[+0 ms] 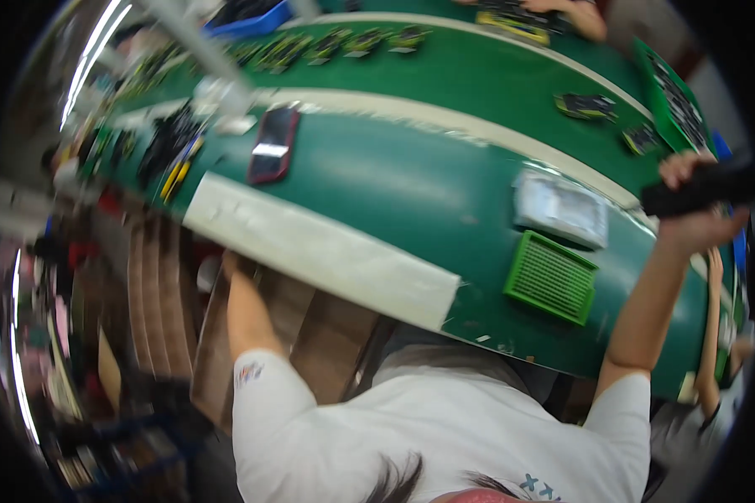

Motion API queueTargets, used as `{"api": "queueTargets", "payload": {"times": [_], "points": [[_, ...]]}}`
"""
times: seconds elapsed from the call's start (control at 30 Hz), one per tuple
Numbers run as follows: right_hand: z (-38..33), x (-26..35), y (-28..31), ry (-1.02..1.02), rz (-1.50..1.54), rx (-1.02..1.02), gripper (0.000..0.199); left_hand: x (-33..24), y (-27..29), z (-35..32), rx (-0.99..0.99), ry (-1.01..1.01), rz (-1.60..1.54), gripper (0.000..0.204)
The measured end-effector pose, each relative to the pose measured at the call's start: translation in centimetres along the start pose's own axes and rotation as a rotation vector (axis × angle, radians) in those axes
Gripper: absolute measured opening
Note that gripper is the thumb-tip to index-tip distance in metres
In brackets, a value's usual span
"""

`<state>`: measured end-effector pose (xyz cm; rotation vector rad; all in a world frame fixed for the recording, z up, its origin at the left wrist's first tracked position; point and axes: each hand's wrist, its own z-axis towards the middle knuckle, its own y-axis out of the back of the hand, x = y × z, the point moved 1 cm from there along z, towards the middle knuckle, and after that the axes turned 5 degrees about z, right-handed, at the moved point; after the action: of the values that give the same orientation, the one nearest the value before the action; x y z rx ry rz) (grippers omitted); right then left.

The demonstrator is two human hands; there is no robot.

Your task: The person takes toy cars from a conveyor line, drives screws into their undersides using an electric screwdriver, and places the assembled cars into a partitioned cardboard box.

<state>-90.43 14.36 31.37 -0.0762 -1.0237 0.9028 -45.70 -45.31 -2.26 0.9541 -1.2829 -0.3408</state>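
My right hand (pixel 686 228) is raised at the far right, its fingers wrapped round a dark, elongated black object (pixel 700 189) whose exact kind is blurred. Low on the left, my left hand (pixel 233 265) reaches down past the table's edge beside a brown cardboard box (pixel 331 323) with dividers. Its fingers are too hidden and smeared to read. Nearest to my right forearm on the table lie a green slotted plastic tray (pixel 551 277) and a clear plastic bag (pixel 560 208) with something pale inside. A long white sheet (pixel 319 250) runs along the near table edge.
On the green table (pixel 394 184) lie a red-edged phone (pixel 273 144) and yellow-handled tools (pixel 179 174). Beyond a pale rail, yellow-and-black parts (pixel 585 106) sit on a green belt (pixel 478 75). Another person's hands (pixel 575 12) work at the far side; a green crate (pixel 673 96) stands right.
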Motion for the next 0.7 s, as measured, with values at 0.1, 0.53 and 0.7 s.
{"api": "queueTargets", "payload": {"times": [0.1,0.53,0.7], "points": [[0.1,-0.9,-1.7,0.056,-0.091,-0.082,0.092,0.3,-2.0,-2.3,-0.01,0.329,-0.24,0.04],[1.0,3.6,1.3,0.178,0.012,-0.075,0.086,4.9,30.5,6.0,-1.176,0.654,-0.924,0.017],[0.9,6.2,3.2,0.232,0.033,-0.135,0.086,-9.5,50.2,24.2,-0.966,-0.202,-1.227,0.02]]}}
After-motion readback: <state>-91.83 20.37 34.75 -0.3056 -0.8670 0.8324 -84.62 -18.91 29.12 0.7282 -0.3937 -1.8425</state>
